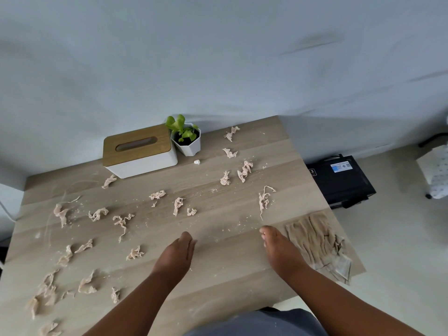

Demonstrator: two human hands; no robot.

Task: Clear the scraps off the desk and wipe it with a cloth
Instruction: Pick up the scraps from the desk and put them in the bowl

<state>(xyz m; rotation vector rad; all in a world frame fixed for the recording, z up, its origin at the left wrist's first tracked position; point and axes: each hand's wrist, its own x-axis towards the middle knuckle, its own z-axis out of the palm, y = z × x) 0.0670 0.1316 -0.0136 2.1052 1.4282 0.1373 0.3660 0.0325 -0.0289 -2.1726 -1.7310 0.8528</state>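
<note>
Several crumpled beige scraps lie scattered over the light wooden desk (218, 270), such as one scrap (178, 205) at the middle and a long scrap (264, 200) to the right, with fine white crumbs among them. A tan cloth (315, 241) lies spread flat at the desk's right edge. My left hand (178, 253) hovers edge-down over the desk's middle front, fingers straight and together, holding nothing. My right hand (278, 248) rests just left of the cloth, fingers extended with nothing in them.
A white tissue box with a wooden lid (139, 151) and a small potted plant (186, 139) stand at the back against the wall. A tiny white paper ball (197, 162) lies before the pot. A black box (341, 180) sits on the floor to the right.
</note>
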